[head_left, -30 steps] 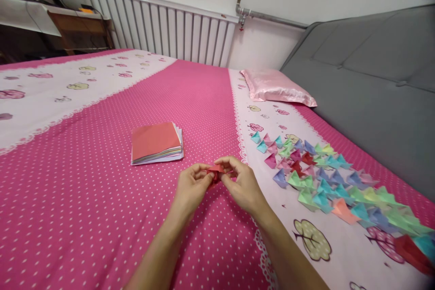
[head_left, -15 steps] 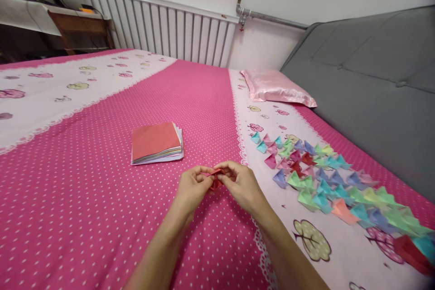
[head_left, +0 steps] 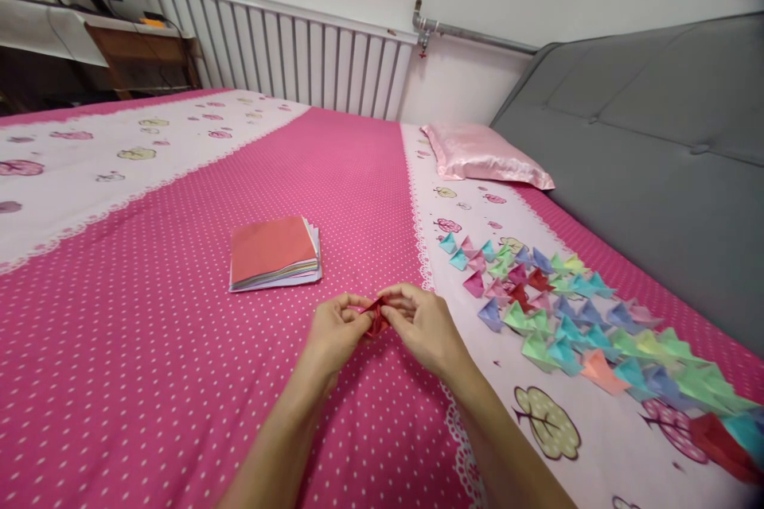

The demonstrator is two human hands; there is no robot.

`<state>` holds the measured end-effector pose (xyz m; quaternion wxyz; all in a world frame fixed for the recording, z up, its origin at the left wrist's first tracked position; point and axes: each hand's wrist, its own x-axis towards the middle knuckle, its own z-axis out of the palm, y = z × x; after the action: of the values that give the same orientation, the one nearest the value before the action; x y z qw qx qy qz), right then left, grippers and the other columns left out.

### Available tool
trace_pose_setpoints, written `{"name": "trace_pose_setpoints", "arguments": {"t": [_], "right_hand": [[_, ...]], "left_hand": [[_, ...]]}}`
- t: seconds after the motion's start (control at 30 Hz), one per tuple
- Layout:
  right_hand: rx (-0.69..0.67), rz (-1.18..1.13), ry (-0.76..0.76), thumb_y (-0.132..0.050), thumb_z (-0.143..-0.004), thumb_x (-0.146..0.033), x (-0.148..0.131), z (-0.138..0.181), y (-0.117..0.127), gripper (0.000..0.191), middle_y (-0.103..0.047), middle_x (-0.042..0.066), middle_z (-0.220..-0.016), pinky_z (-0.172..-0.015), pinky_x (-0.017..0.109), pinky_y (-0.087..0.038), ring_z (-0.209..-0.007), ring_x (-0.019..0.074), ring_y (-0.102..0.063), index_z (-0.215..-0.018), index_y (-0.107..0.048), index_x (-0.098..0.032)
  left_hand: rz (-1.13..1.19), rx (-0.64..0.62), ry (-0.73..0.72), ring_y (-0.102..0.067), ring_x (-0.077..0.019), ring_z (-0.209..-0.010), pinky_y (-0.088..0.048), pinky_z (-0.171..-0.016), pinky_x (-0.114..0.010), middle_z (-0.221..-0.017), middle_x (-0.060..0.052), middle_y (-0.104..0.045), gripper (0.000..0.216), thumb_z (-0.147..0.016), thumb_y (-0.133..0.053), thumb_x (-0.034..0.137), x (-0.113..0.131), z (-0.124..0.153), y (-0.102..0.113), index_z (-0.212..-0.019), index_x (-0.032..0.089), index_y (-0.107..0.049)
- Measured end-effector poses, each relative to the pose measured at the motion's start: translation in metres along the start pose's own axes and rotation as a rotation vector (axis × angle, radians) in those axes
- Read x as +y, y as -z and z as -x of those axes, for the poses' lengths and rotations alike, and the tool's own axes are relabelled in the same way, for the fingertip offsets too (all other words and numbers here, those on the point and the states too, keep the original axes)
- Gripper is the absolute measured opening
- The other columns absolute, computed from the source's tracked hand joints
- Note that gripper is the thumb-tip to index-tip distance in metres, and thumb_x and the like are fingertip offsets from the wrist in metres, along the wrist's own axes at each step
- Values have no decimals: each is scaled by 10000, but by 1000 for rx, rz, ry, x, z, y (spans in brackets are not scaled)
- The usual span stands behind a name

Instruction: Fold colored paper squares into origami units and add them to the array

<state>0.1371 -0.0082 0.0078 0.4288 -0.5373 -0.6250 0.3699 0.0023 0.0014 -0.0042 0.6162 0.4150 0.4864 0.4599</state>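
So, pink dotted bed (head_left: 149, 318), radiator (head_left: 286, 56) at far edge, grey headboard (head_left: 645, 143) right | left hand (head_left: 334, 332) and right hand (head_left: 425, 326) both pinch red paper (head_left: 376, 316) mid-bed | paper stack (head_left: 273, 251) just beyond, folded shapes (head_left: 573, 318) right | wide sheet stretches left.

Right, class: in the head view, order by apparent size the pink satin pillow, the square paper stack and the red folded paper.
Largest: pink satin pillow, narrowly, though farthest.
Then: red-topped square paper stack.
Smallest: small red folded paper, nearest the camera.
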Motion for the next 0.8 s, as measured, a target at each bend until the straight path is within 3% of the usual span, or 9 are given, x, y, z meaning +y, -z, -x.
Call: {"name": "trace_pose_setpoints", "arguments": {"t": [0.27,0.43,0.6,0.8], "right_hand": [[137,427,153,-506,-787,-189,-6,5,-4,180,-703,31,-757,-655,300,-490,-697,193,-654,-853,-663,-249],[129,399,154,-503,-783,-171,-2,4,-5,201,-697,16,-759,-656,303,-490,-683,187,-646,-879,-653,-264],[146,295,189,-483,-778,-131,-7,3,-1,277,-661,40,-971,-759,330,-496,-875,191,-620,-1005,-602,-236],[163,365,254,-472,-779,-119,-13,6,2,228,-606,74,-1098,-858,362,-463,-1019,205,-565,-871,-656,-217]], "left_hand": [[-107,39,-31,-473,-95,-382,-332,-417,-191,-425,21,-532,117,-562,-635,143,-4,-1,-1,-667,127,-586],[-34,8,1,-494,-93,-410,-358,-436,-192,-463,9,-563,131,-567,-648,157,-1,1,-2,-677,127,-583],[51,37,26,-530,-100,-439,-375,-441,-191,-531,-31,-623,172,-594,-665,198,3,2,-1,-717,116,-576],[80,103,-3,-564,-121,-464,-381,-454,-201,-543,-46,-641,164,-595,-666,190,4,0,-1,-711,119,-575]]}}
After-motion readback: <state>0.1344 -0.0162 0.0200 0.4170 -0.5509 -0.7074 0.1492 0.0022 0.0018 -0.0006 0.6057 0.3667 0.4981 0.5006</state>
